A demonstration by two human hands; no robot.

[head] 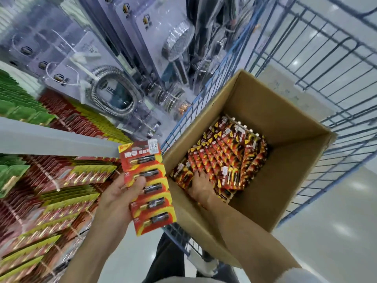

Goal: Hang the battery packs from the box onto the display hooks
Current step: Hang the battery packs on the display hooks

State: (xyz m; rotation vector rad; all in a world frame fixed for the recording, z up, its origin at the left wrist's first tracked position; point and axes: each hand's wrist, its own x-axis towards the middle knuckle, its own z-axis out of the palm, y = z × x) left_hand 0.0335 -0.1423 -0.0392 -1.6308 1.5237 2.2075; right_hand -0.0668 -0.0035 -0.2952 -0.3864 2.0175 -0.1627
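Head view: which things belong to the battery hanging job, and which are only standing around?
Job: battery strip in the left hand; cardboard box; battery packs inside it, right hand among them; hanging packs on the display.
Not the job: shower hose; shower head; blue wire cart.

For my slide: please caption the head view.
Left hand holds a battery strip; right hand touches packs inside the cardboard box.
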